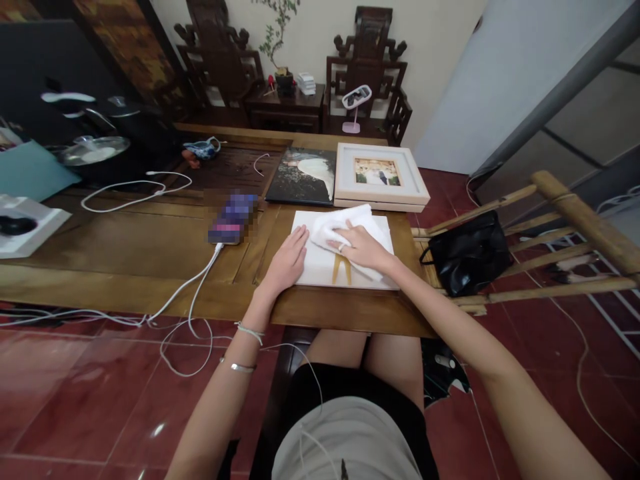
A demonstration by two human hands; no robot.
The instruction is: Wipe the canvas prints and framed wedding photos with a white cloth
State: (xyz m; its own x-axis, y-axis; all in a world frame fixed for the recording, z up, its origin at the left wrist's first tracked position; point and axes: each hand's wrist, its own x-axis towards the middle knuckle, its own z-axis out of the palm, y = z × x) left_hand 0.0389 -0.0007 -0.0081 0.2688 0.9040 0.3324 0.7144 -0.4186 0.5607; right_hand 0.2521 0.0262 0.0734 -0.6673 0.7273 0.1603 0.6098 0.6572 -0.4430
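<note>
A flat white board [317,275] lies on the wooden table in front of me. A gold shape with two legs [342,270] shows on its lower middle, its upper part hidden. My left hand [290,260] rests along the board's left edge, fingers stretched out and nothing held. On top of the board, my right hand [363,247] presses a bunched white cloth [330,223], its fingers curled into the folds. The cloth covers much of the board's upper and right part.
Behind the board lie a framed photo [377,171] and a dark picture panel [303,177]. A phone [233,219] with a white cable [203,272] is to the left. A bamboo chair [565,193] holding a black bag [467,257] stands at right.
</note>
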